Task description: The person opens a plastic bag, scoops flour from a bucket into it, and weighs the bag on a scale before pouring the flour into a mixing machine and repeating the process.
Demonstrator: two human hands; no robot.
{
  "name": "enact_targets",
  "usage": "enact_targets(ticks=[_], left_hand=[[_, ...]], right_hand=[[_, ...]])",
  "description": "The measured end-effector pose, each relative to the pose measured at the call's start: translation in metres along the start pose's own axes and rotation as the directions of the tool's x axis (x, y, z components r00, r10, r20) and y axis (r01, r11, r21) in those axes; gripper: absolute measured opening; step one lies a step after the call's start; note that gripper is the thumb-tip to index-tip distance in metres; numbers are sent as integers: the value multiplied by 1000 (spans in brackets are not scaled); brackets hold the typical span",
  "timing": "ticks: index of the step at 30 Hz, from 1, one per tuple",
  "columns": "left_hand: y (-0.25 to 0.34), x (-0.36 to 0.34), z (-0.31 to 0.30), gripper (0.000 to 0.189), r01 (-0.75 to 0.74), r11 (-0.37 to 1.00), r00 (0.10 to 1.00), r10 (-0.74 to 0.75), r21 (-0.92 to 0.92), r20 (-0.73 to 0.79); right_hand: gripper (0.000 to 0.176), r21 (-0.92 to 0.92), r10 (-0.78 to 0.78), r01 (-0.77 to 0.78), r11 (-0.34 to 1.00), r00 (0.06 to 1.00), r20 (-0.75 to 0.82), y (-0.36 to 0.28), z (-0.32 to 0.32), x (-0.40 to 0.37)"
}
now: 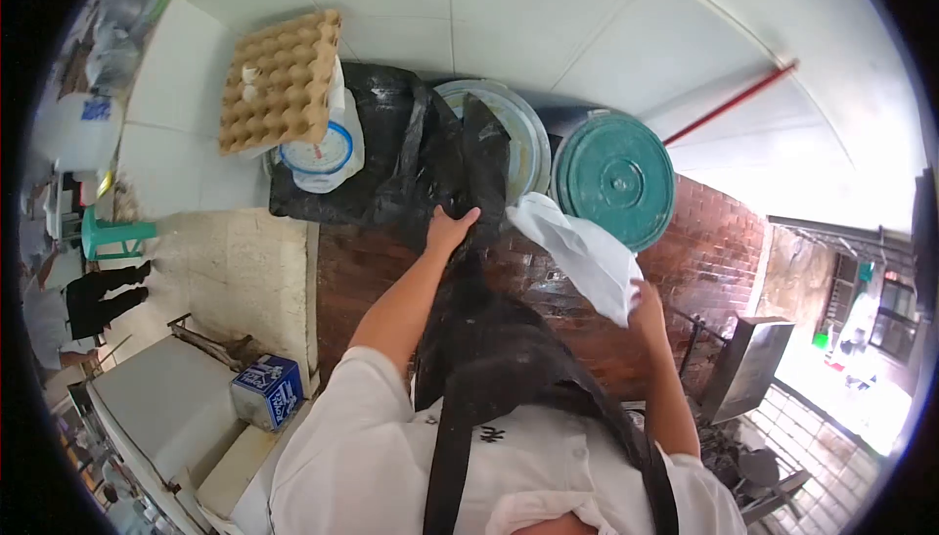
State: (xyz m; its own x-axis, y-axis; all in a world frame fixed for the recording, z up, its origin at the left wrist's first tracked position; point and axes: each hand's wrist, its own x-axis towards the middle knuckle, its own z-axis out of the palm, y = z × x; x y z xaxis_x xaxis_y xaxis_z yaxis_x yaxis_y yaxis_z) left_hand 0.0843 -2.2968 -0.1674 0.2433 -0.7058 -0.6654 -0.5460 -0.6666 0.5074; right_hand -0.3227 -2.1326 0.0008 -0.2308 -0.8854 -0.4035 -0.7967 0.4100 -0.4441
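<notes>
My left hand (451,229) is closed at the near edge of a large black plastic bag (391,158), its thumb showing on top and some fingers hidden. My right hand (646,308) grips the lower end of a white plastic bag (583,256), which hangs limp and stretches up toward the black plastic. Behind my left hand, a wide pale round lid or basin (528,144) is partly covered by the black plastic. Just beyond the white bag stands a round container with a green lid (621,181).
A cardboard egg tray (279,85) leans by the tiled wall, above a blue-rimmed round tub (318,149). A blue-and-white box (267,390) rests on a white appliance at left. The floor is red brick (362,281). Another person (73,310) stands at far left near a green stool (117,232).
</notes>
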Motion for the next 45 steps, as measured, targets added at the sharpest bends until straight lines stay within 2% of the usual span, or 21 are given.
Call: enact_targets(ticks=[3, 6, 7, 10, 11, 14, 16, 18, 20, 21, 22, 25, 26, 29, 31, 34, 36, 39, 42, 43, 45], left_hand=[[43, 55, 35, 121, 232, 961, 972, -234, 147, -4], [48, 94, 47, 115, 225, 948, 973, -206, 225, -104], [56, 98, 45, 94, 205, 936, 975, -172, 287, -138], [22, 145, 49, 69, 31, 939, 998, -11, 342, -61], [10, 158, 45, 42, -48, 923, 996, 74, 381, -55], [10, 188, 29, 33, -28, 930, 993, 68, 368, -97], [17, 225, 0, 31, -34, 970, 958, 100, 240, -269], [44, 252, -50, 28, -57, 976, 796, 172, 211, -580], [86, 273, -121, 26, -231, 972, 617, 115, -40, -778], [77, 314, -147, 30, -265, 954, 554, 33, -139, -832], [119, 302, -169, 34, -349, 921, 485, 20, -173, -874], [141, 356, -197, 43, -592, 727, 431, -79, -348, -899], [136, 375, -196, 47, -547, 750, 458, -105, -373, -883], [106, 429, -185, 58, 17, 966, 704, -195, -259, -683], [105, 426, -184, 65, 124, 934, 779, -301, -336, -550], [114, 376, -160, 72, -255, 957, 650, 63, -140, -758], [128, 316, -133, 61, -458, 824, 325, 505, 333, -800], [105, 293, -99, 54, -275, 533, 589, 751, 800, -298], [45, 360, -132, 47, -164, 526, 612, 717, 834, -333], [27, 393, -151, 48, -113, 599, 734, 589, 793, -340], [34, 441, -159, 50, 10, 810, 858, 294, 586, -421]], right_hand=[[44, 83, 138, -153, 985, 977, 161, 14, -2, 28], [42, 49, 327, -351, 935, 907, 266, -8, -3, 40], [42, 9, 308, -328, 945, 899, 312, -17, -4, 48], [50, 11, 254, -287, 958, 864, 434, -3, 17, 75], [49, 11, 232, -265, 964, 865, 446, -1, 23, 87], [47, 4, 193, -218, 976, 872, 451, -2, 35, 116], [48, 53, 164, -208, 977, 881, 444, -9, 35, 129], [48, 36, 178, -219, 975, 869, 462, -18, 31, 138], [48, 11, 213, -249, 968, 850, 482, -19, 32, 139], [48, -6, 236, -268, 963, 838, 492, -18, 34, 140], [48, -24, 260, -287, 958, 825, 501, -16, 36, 140], [41, -40, 243, -256, 966, 845, 476, -8, 48, 135], [42, -40, 253, -268, 963, 834, 490, -8, 53, 134], [41, -60, 301, -317, 946, 801, 517, -11, 61, 127], [45, -53, 294, -316, 947, 789, 539, -3, 67, 119], [49, -50, 315, -351, 935, 758, 572, -13, 63, 116], [50, -68, 371, -412, 909, 722, 584, -19, 61, 117], [50, -71, 342, -367, 928, 756, 558, -12, 61, 121], [49, -57, 337, -365, 929, 777, 532, -4, 60, 119], [49, -50, 343, -373, 926, 780, 524, -1, 60, 118], [42, -63, 303, -316, 947, 805, 509, 14, 63, 113]])
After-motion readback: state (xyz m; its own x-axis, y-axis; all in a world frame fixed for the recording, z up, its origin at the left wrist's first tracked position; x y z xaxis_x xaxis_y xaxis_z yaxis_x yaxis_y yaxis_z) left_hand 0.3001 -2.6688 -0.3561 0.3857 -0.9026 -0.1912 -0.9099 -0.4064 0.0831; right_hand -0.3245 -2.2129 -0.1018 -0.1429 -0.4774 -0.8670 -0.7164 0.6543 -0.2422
